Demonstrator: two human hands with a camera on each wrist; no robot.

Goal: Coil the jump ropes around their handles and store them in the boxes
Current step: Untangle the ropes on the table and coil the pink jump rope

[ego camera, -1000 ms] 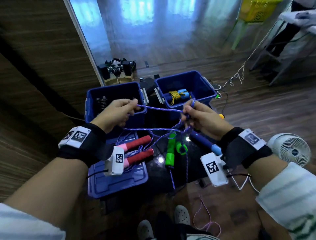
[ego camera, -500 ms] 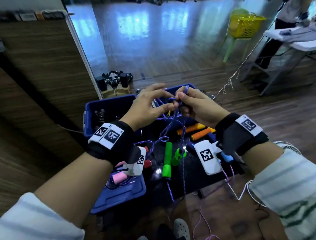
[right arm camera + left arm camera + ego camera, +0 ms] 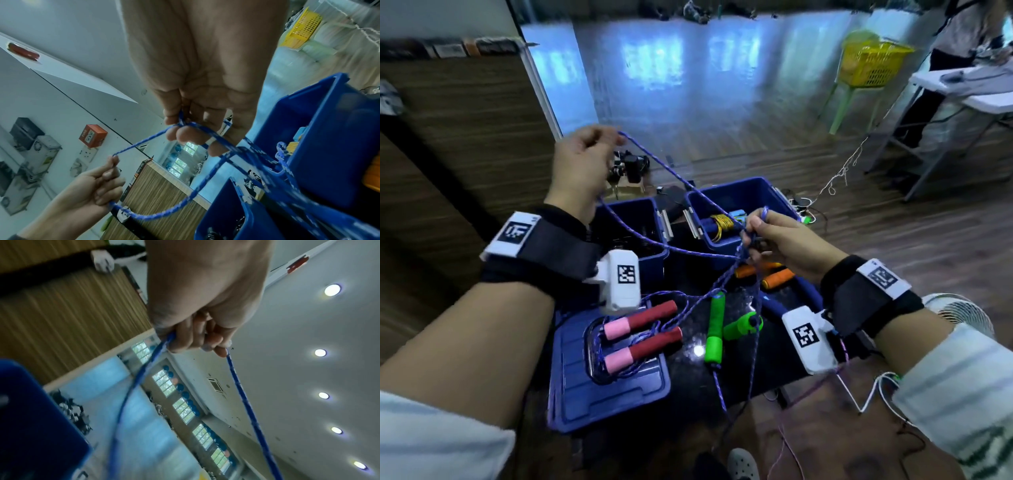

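L hand (image 3: 582, 164) is raised, fingers curled, pinching a loop of the blue rope (image 3: 654, 161). R hand (image 3: 774, 240) sits lower, over the R box (image 3: 739, 195), gripping the same rope at a tangle. Strands drop to the 2 green handles (image 3: 715, 325) on the dark worktop (image 3: 688, 359). 2 red-pink handles (image 3: 643, 329) lie on a blue lid (image 3: 599, 394). L box (image 3: 640, 212) is beside it.

No legible text, only coded square markers on wristbands (image 3: 517, 233)
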